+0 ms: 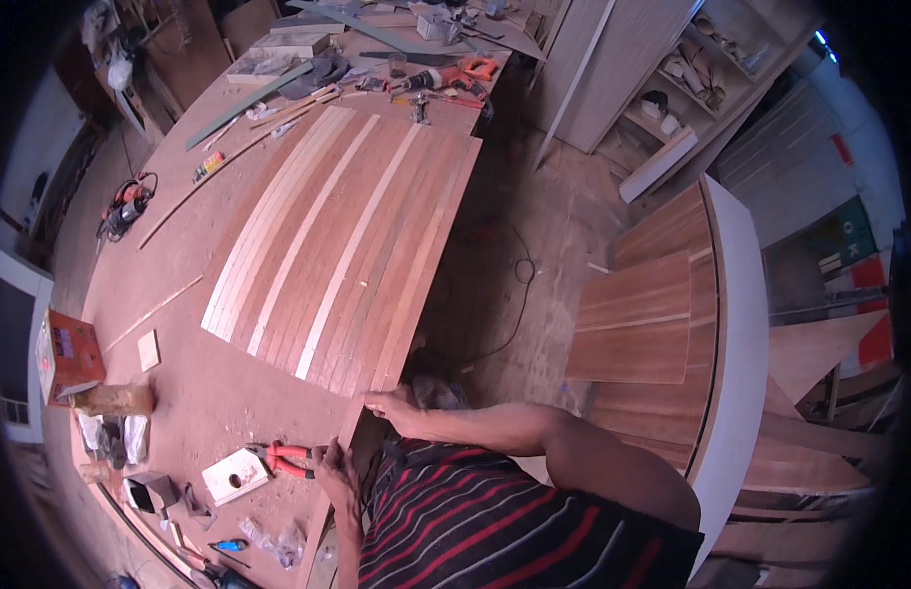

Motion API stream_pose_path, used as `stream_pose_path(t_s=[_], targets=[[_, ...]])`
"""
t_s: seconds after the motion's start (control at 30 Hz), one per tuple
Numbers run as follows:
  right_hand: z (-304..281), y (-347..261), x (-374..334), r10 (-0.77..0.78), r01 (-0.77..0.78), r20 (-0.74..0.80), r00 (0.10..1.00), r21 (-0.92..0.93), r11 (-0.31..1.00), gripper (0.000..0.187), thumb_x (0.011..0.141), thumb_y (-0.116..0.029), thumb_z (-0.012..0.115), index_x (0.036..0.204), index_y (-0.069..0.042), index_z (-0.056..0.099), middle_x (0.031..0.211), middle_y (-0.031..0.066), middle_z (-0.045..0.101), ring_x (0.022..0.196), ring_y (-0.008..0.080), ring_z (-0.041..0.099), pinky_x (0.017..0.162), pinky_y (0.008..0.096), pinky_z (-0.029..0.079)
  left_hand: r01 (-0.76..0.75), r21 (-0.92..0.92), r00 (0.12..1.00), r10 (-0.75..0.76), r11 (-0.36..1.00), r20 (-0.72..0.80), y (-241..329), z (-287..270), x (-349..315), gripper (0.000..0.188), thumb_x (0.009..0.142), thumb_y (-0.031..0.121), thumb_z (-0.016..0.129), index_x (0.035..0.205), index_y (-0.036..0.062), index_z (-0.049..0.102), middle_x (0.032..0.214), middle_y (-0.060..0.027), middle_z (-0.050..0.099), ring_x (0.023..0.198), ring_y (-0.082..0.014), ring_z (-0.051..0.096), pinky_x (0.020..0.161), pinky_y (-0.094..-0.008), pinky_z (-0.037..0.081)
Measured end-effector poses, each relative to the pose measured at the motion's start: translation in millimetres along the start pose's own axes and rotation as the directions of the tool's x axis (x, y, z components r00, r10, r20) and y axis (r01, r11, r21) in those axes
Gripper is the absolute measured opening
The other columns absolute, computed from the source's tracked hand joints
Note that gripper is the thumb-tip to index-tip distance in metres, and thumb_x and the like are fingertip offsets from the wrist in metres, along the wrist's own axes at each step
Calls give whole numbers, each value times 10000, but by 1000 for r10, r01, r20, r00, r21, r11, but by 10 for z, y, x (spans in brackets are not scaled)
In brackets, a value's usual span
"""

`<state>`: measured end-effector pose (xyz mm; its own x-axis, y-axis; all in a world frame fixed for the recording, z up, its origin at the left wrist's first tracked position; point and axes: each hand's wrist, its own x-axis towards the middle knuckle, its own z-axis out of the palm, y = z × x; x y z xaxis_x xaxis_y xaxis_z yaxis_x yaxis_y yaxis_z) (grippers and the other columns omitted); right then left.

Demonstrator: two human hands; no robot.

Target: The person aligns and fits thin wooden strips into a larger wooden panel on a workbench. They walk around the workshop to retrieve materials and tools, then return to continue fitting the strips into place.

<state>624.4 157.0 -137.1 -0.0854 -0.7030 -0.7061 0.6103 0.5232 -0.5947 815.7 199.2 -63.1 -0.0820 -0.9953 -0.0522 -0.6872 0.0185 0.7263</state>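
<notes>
A large panel of joined wooden strips (pixel 343 255), reddish brown with several pale bands, lies on the workbench (pixel 190 393). My right hand (pixel 397 410) is closed, its fingertips at the panel's near right corner by the bench edge. Whatever it pinches is too small to make out. Lower down, my left hand (pixel 336 476) has its fingers curled at the same edge; what they hold, if anything, is hidden. Just left of it are pliers with red handles (pixel 291 459), not clearly touched by it. Their jaws rest by a pale block with a round hole (pixel 236 477).
Power tools (pixel 436 79) and offcuts crowd the bench's far end. An orange-red box (pixel 71 355) and a corded red tool (pixel 130 204) are at the left. A blue-handled tool (pixel 228 545) lies near. A curved white-edged panel (pixel 735 324) stands right, beyond a floor cable (pixel 524 270).
</notes>
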Motion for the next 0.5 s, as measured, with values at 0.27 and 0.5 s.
stream_pose_path(t_s=[0.27, 0.5], targets=[[-50, 4, 67, 57, -57, 42, 997, -12, 998, 127, 796, -130, 804, 824, -70, 695, 781, 19, 666, 651, 103, 586, 603, 254, 460, 23, -28, 1000, -23, 999, 13, 36, 6, 9, 316, 806, -48, 694, 1121, -67, 674, 876, -114, 504, 766, -235, 533, 699, -325, 455], [-35, 71, 82, 26, -26, 14, 1000, -14, 1000, 102, 813, -117, 791, 850, -55, 719, 785, 18, 666, 649, 98, 579, 603, 253, 453, 38, -22, 999, -37, 999, 31, -91, 36, -5, 309, 797, -64, 690, 1106, -58, 682, 878, -103, 496, 762, -237, 524, 702, -327, 452]])
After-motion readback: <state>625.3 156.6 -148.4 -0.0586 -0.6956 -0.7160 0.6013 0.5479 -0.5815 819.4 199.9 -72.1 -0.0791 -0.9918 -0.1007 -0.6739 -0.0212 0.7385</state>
